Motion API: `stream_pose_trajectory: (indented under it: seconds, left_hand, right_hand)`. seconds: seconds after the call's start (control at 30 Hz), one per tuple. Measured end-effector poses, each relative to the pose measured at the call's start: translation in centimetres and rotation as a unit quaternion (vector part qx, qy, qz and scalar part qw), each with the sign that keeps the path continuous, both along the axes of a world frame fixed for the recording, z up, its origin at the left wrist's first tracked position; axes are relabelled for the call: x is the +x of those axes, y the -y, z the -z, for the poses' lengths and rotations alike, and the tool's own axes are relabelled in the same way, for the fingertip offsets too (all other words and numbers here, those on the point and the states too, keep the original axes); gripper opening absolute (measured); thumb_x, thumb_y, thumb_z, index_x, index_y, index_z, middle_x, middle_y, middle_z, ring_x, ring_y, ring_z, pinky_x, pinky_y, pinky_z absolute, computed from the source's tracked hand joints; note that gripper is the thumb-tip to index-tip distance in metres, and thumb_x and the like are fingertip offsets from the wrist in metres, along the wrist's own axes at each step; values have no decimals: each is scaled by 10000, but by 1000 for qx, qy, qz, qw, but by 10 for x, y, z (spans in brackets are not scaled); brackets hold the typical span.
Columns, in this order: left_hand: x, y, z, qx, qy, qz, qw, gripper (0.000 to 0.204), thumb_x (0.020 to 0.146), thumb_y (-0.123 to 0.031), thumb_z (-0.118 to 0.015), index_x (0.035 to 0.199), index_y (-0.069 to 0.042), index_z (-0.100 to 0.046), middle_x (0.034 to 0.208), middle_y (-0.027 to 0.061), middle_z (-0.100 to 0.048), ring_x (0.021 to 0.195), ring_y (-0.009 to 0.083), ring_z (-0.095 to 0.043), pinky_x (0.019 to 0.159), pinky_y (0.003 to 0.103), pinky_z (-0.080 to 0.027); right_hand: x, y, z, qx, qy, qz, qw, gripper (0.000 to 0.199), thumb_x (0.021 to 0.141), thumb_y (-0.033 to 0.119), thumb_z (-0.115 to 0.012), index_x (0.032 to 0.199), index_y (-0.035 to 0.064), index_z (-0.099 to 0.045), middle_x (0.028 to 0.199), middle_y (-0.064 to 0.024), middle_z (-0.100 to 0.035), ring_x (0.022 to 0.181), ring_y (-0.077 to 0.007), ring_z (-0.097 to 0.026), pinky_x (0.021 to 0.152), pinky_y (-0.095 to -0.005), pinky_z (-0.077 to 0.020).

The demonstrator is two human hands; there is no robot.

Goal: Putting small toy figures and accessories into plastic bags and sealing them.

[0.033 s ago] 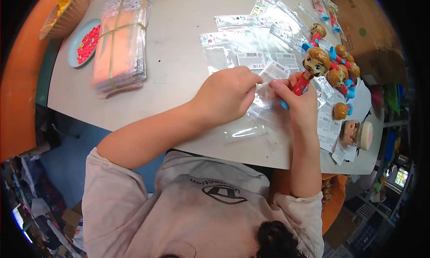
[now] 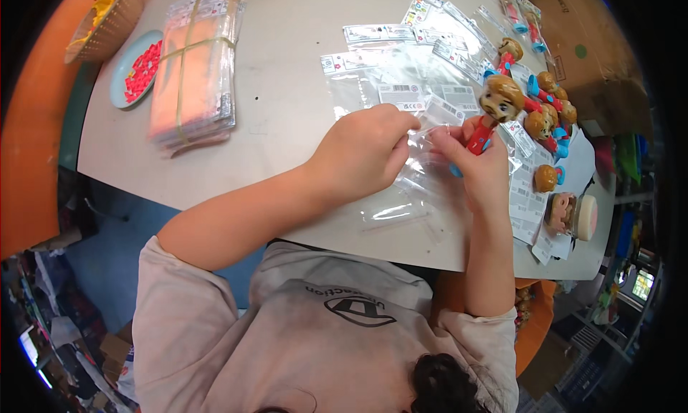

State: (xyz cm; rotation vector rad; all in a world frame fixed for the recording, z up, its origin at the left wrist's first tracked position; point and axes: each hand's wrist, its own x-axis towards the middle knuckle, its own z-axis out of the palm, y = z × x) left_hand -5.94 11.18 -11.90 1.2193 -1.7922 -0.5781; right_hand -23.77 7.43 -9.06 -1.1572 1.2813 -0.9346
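Observation:
My left hand (image 2: 364, 149) is closed in a pinch on the edge of a clear plastic bag (image 2: 410, 192), which hangs down over the table's near side. Opposite it, my right hand (image 2: 481, 164) grips a toy figure (image 2: 503, 99) upright. The figure has a big brown-haired head, a red body and some blue at its lower end. My right thumb and fingertip also touch the bag's edge. Behind my hands lie several flat clear bags (image 2: 351, 83) with printed headers and a white label (image 2: 400, 96). My palm hides part of the figure's body.
More toy figures (image 2: 539, 121) lie at the right, beside label sheets (image 2: 527, 198) and a lidded jar (image 2: 573, 216). A banded stack of packaging (image 2: 192, 76) sits at the left, near a plate (image 2: 116, 83) of small red pieces and a basket (image 2: 118, 30). A cardboard box (image 2: 584, 40) stands far right.
The toy figure in my right hand has tipped slightly left and its head sits a little lower. My left hand has hardly moved.

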Motion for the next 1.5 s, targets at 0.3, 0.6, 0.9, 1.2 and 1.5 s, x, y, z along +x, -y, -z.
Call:
stream_pose_trajectory:
  seconds: [0.3,0.6,0.9,1.2,1.5]
  left_hand:
    - [5,5,-1,-58,54,-73,994,158,766,12,-629,920,-12,-606,823,119,-608,682,251,-636,606,326,-526]
    - [-2,19,17,-10,43,-31,999,101,786,-42,-631,880,-14,-609,757,96,-614,633,219,-617,586,337,-497]
    - [0,18,6,56,-35,-34,997,59,790,-34,-618,838,0,-612,686,89,-620,583,177,-601,566,288,-484]
    - [7,14,-5,96,-108,-26,989,59,788,-40,-600,823,8,-603,683,138,-619,625,270,-628,584,347,-494]
    - [11,14,-5,67,-114,-27,991,57,793,-44,-606,815,7,-591,681,131,-615,607,263,-616,571,344,-487]
  right_hand:
    - [-14,0,0,35,-7,-87,996,266,777,37,-727,804,68,-464,773,-58,-623,628,-104,-566,558,-242,-465]
    - [-31,-24,-28,-180,-201,-49,962,188,916,148,-616,1044,26,-555,812,15,-569,661,-37,-471,568,-189,-372]
    - [-34,-34,-17,-486,-402,-128,766,250,702,8,-773,904,28,-626,840,-84,-637,753,-242,-575,625,-312,-463]
    - [-36,-32,3,-627,-426,-123,641,233,636,24,-805,821,78,-674,925,-27,-675,750,-206,-549,655,-315,-437]
    - [-15,-40,-2,-376,-317,-67,868,230,743,6,-753,920,-11,-608,886,-107,-614,785,-206,-585,680,-287,-487]
